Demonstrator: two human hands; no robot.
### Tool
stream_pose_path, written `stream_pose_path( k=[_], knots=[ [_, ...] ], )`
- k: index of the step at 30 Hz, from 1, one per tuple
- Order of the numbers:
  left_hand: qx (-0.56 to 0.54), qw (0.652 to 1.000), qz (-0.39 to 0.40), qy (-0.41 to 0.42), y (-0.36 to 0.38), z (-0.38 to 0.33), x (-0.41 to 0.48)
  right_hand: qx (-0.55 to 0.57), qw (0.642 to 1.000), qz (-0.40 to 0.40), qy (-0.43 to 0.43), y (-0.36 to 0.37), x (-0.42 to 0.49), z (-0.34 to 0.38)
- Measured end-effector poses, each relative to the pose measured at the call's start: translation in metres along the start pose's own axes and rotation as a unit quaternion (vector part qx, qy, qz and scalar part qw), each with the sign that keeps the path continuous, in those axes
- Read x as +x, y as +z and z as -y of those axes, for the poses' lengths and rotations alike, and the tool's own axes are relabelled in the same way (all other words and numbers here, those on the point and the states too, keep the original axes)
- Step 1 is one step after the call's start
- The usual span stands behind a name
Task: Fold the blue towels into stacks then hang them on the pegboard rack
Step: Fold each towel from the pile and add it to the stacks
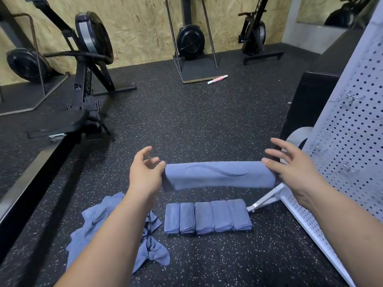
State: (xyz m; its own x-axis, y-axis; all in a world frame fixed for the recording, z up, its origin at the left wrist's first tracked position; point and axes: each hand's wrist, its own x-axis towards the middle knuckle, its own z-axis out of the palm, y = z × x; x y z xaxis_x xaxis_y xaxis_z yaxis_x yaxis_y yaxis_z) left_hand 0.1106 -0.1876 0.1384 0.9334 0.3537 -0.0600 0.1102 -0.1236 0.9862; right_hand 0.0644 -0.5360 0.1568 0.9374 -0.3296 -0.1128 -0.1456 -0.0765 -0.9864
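Left hand [145, 172] and right hand [290, 165] pinch 2 ends of 1 towel [219, 176] above 5 folded towels [207, 217] on floor [186, 121].

Above the row of folded towels [208, 216], the ends of the held towel [219, 175] vanish inside the left grip [145, 169] and the right grip [290, 164]. Left of the row, a forearm covers the middle of the loose towel pile [93, 220]. Right of the row, the pegboard rack [352, 141] runs out of view, and its hooks [352, 98] are too small to make out. The layers within the row cannot be counted.
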Motion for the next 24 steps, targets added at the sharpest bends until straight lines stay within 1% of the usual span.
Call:
stream_pose_path(
  k=[3, 6, 8, 10, 13, 17, 21, 24],
  knots=[
    [-0.006, 0.999, -0.021, 0.039, 0.000, -0.005, -0.005, 0.015, 0.999, 0.003, -0.044, 0.002, -0.005, 0.007],
    [-0.022, 0.999, -0.006, 0.035, -0.001, -0.008, -0.007, 0.018, 0.998, 0.005, -0.057, 0.004, -0.008, 0.011],
    [-0.043, 0.999, 0.029, 0.010, -0.002, -0.008, -0.006, 0.013, 0.999, 0.008, -0.052, 0.003, -0.008, 0.010],
    [-0.042, 0.996, 0.082, -0.012, -0.002, -0.008, -0.005, 0.011, 0.999, 0.008, -0.038, 0.002, -0.006, 0.007],
    [-0.017, 0.989, 0.145, -0.008, -0.003, -0.007, -0.004, 0.024, 0.999, 0.028, -0.026, -0.001, -0.004, 0.007],
    [0.067, 0.982, 0.172, 0.048, -0.003, -0.009, -0.007, -0.068, 0.994, 0.060, -0.054, -0.006, -0.004, 0.007],
    [0.159, 0.969, 0.149, 0.115, -0.003, -0.003, -0.004, -0.213, 0.971, 0.025, -0.103, -0.011, 0.000, 0.000],
    [0.240, 0.950, 0.121, 0.158, -0.003, -0.004, -0.005, -0.274, 0.953, 0.010, -0.130, -0.012, 0.003, -0.003]
  ],
)
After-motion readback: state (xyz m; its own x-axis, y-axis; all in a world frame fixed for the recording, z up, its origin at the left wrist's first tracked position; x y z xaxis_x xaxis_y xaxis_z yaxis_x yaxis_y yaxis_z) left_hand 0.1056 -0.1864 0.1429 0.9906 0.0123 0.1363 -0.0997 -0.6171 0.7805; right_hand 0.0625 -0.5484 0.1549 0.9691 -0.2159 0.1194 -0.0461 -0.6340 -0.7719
